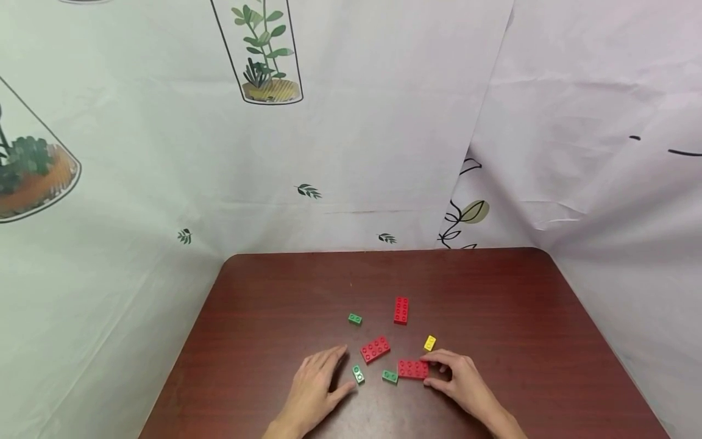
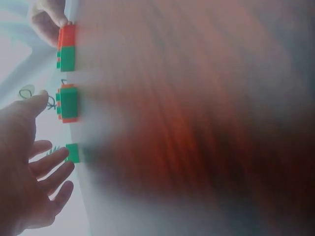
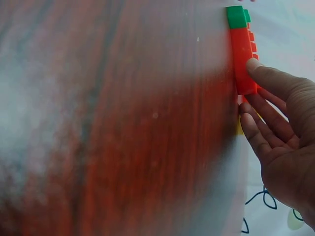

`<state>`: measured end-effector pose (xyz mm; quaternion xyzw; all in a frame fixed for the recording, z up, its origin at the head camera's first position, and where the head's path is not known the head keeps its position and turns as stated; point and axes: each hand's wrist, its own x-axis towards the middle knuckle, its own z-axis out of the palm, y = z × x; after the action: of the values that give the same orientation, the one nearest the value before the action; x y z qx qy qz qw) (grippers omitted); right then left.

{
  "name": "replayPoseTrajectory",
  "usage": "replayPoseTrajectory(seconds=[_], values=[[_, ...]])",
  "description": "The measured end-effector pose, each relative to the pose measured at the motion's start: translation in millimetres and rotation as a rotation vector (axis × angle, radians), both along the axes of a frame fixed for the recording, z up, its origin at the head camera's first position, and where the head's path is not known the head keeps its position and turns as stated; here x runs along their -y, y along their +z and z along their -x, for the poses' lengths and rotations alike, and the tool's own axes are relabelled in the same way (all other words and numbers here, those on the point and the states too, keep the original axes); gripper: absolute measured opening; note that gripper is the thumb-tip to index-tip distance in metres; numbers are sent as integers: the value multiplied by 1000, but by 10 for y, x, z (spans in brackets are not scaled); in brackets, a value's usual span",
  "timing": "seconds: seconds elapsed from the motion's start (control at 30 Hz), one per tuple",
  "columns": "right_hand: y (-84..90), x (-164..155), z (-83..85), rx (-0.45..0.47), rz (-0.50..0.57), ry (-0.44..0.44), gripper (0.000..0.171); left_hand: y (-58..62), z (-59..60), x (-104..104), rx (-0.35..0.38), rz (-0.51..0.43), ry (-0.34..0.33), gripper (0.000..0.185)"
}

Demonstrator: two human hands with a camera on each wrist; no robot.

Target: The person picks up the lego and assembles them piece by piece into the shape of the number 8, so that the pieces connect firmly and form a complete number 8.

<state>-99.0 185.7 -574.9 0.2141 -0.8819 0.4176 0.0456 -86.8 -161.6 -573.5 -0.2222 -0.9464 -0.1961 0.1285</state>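
Red brick pinched by right hand; left hand flat, fingers spread, holding nothing.

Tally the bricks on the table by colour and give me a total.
Red bricks: 3, one far, one in the middle, one gripped by the right hand
Green bricks: 3, one far, one by the left hand, one beside the gripped red brick
Yellow bricks: 1
Total: 7

A plant-printed cloth hangs behind the table.
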Motion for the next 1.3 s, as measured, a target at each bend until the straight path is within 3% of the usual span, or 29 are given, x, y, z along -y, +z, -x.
replayPoseTrajectory(seconds=[0.17, 0.3, 0.43, 0.97, 1.1, 1.3], values=[[-28, -10, 5, -42, 25, 2, 36, -13, -25, -50, 36, -43, 13, 66], [-49, -11, 6, -76, 41, -4, 37, -34, -36, -85, -2, -67, 20, 64], [-62, -18, 8, -44, 42, -15, 37, -60, -49, -128, -24, -102, 33, 60], [-95, -33, 15, -19, 79, -25, 37, -119, -79, -224, 83, -262, 89, 44], [-80, -42, 21, 1, 97, -13, 37, -120, -58, -234, 136, -283, 109, 41], [-58, -51, 31, 28, 107, -1, 36, -134, -36, -235, 154, -290, 117, 41]])
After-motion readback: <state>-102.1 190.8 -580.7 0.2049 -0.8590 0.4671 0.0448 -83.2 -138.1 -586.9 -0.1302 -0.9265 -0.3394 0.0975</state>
